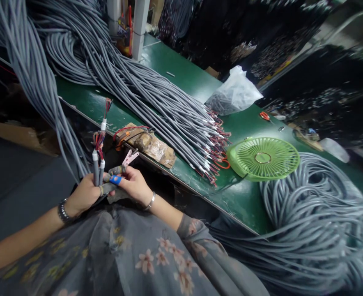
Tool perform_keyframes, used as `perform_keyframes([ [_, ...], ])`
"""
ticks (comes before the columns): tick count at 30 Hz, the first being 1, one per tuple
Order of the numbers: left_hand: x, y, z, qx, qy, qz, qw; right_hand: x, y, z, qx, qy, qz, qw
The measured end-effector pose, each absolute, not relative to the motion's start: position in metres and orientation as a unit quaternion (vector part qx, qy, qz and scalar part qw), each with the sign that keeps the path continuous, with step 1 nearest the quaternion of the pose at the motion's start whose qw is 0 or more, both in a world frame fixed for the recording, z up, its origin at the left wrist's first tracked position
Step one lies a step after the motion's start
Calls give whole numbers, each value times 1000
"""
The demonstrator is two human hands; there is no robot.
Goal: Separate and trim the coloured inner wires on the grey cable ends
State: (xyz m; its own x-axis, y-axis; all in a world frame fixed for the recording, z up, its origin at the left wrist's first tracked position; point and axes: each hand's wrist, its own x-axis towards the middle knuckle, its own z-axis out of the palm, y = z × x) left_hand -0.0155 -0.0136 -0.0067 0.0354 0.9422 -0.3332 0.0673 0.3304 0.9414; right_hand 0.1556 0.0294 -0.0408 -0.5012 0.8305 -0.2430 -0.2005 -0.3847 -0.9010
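Observation:
My left hand (85, 192) is closed around several grey cables (96, 170), held upright in front of my lap. White sleeves (103, 124) mark their tops, where thin red, black and brown wires (99, 142) fan out. My right hand (134, 187), blue wrap on its thumb, meets the left at the cables with fingers closed. Grey wraps cover some fingertips, and what the right fingers pinch is hidden. Just beyond them a pink clip (130, 157) points up by the bench edge. Past it, a taped wooden block (152, 144) carries red and black leads.
A long bundle of grey cables (144, 96) crosses the green bench (227, 205), its wire ends beside a green fan (263, 158). Behind stands a clear plastic bag (235, 92). Coiled cables (313, 230) fill the right; more cables (30, 61) hang over the left edge.

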Motion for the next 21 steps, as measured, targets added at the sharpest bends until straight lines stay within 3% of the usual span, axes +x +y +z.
perform_keyframes([
  [8,-13,-15,0,456,584,389,547,149,20,-47,-433,-390,718,381],
  [14,-16,-18,-6,449,592,417,524,159,34,-49,-459,-247,735,434],
  [21,-17,-17,-3,413,592,446,529,171,26,-47,-374,-330,808,314],
])
